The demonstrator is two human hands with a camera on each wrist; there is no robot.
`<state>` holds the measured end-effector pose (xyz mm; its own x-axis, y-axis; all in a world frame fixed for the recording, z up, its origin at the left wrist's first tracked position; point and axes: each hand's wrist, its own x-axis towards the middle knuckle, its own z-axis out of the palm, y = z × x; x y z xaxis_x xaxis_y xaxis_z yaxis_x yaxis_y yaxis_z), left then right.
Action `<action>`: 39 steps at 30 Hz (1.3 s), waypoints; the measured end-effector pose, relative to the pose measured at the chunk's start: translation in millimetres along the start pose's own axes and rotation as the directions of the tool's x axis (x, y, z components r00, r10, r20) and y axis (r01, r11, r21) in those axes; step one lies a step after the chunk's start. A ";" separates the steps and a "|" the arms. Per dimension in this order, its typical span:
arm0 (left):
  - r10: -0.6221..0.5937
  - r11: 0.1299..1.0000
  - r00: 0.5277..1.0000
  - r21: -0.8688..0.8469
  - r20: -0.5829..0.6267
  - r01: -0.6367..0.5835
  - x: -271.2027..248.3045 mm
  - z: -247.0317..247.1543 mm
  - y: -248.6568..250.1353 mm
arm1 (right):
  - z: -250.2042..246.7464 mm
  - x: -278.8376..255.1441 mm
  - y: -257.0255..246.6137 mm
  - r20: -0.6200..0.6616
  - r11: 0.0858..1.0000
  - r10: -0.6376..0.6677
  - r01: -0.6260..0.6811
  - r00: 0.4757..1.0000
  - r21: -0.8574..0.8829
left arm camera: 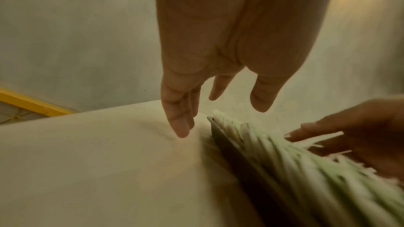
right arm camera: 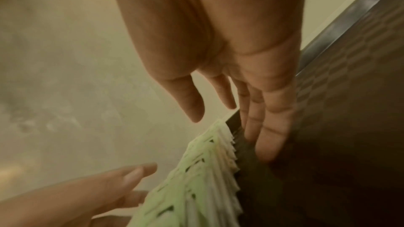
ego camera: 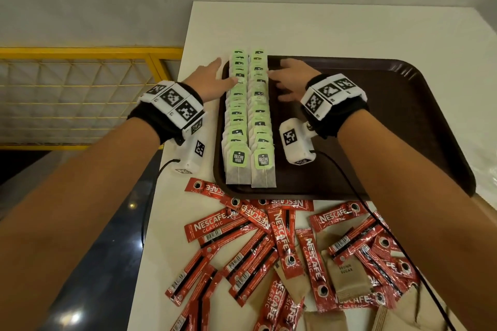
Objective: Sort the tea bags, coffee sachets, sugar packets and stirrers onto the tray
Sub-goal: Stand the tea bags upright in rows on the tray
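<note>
counter [ego camera: 336, 32]: you work at its left edge; your left hand [ego camera: 208, 80] hangs over bare top just outside the rim, with a drop and a yellow railing [ego camera: 80, 52] beyond it.
tray [ego camera: 376, 121]: most of the dark floor to the right of your right hand [ego camera: 294, 79] is bare, ready for the other sorts.
tea bags [ego camera: 248, 118]: two overlapped rows sit along the tray's left rim, between your two hands.
grip: both hands are spread flat with straight fingers, holding nothing; fingertips touch the rows' outer edges.
risk: squeeze unevenly and I judge the shingled bags buckle, or the left row tips over the rim.
coffee sachets [ego camera: 258, 244]: heaped loose on the counter behind your wrists, one just beside the tray's near rim.
sugar packets [ego camera: 349, 277]: brown, half buried under the sachets.
obstruction: trailing wrist cables [ego camera: 398, 244] could drag sachets as you pull back.
stirrers: none seen.
</note>
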<state>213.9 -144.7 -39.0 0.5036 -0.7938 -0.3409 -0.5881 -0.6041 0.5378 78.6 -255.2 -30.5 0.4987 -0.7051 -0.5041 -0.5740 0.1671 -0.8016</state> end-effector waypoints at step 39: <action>0.153 0.988 0.988 -0.003 -0.037 -0.153 -131.4 46.5 -14.3 | 23.4 -112.1 56.7 0.185 0.872 0.018 0.075 0.983 -0.483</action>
<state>126.8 -35.1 -37.8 0.4309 -0.8735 -0.2263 -0.6565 -0.4756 0.5856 5.3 -150.6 -26.9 0.5997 -0.5624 -0.5693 -0.7772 -0.2401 -0.5816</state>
